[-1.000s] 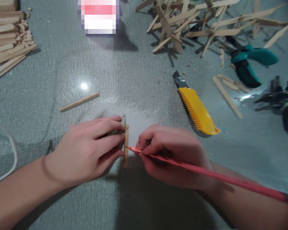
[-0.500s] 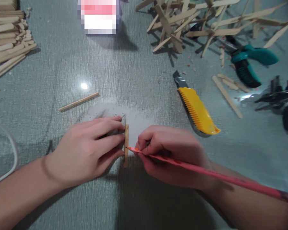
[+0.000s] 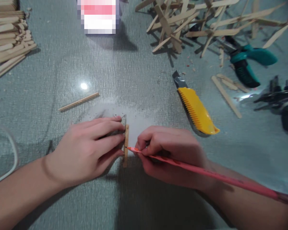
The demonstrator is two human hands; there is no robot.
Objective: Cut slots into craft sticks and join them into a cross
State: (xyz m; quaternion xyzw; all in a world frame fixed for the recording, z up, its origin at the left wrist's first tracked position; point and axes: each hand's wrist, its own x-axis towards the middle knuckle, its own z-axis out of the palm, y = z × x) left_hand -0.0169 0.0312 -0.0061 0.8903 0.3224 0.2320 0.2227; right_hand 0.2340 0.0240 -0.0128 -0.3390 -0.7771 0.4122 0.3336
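Note:
My left hand point(image 3: 84, 147) lies palm down, its fingertips pressing a clear plastic ruler point(image 3: 124, 120) that is mostly hidden under them. Along the ruler's edge runs a short, narrow wooden craft stick point(image 3: 127, 135), its length pointing away from me. Pinched in my right hand point(image 3: 170, 150) is a red pencil point(image 3: 216, 178). Its dark tip touches, or is just over, the stick near the middle. The pencil's shaft slants back over my right forearm.
A thin wooden strip point(image 3: 79, 102) lies beyond my left hand. To the right are a yellow utility knife point(image 3: 196, 110), teal-handled pliers point(image 3: 244, 65) and a loose stick point(image 3: 227, 96). Craft sticks point(image 3: 7, 38) are piled far left; joined sticks point(image 3: 172, 25) stand at the back.
Almost nothing differs. Both hands, the pencil and the stick keep their places, with only a very slight shift of the view.

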